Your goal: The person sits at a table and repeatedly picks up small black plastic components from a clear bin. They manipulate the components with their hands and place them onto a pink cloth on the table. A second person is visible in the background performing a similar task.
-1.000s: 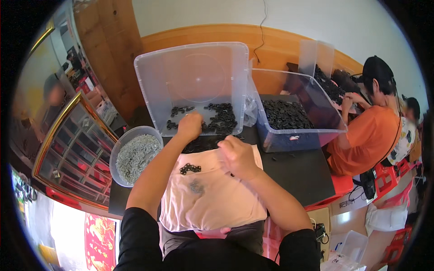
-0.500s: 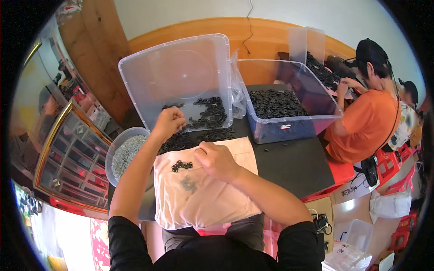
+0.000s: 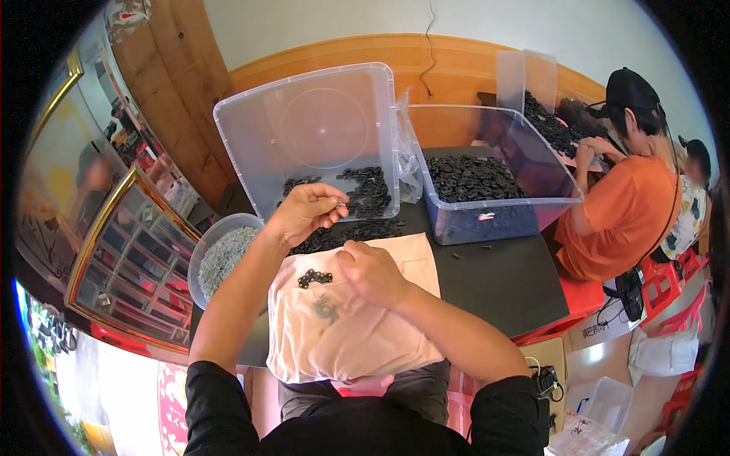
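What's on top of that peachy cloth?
A short black chain piece and a grey smudge show on the cloth. The right hand covers another part; whatever lies beneath it can't be seen.

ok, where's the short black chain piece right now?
In the head view, the short black chain piece lies on the pale pink cloth, toward its upper left, left of the right hand and just above the grey smudge.
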Demonstrator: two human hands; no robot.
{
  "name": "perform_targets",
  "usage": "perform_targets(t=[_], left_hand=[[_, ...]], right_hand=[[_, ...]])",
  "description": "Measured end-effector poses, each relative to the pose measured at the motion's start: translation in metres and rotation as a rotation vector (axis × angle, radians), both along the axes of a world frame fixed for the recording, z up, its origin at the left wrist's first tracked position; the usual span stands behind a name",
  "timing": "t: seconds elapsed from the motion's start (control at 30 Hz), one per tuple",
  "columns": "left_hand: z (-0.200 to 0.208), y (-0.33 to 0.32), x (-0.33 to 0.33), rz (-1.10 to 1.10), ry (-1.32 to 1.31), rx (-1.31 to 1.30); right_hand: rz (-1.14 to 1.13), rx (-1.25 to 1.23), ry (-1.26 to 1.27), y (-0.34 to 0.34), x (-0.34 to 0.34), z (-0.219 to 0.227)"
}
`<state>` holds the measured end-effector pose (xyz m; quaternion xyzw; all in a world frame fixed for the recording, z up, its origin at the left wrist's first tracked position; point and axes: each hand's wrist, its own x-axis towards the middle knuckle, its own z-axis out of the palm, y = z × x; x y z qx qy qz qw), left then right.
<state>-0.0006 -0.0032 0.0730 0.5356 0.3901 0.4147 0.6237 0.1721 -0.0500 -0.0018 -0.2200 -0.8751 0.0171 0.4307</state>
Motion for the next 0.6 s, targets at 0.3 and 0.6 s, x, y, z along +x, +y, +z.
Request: perform_targets(t=[0.3,0.6], left_hand=[[-0.025,-0.015,0.007,-0.063,-0.003,-0.04],[-0.05,-0.031,0.016,0.051,-0.129,-0.028]], right_hand=[[0.056,-0.635,0.598,0.032,0.014,-0.01],[0.262,-1.014,0.685,0.026,0.012,-0.01]])
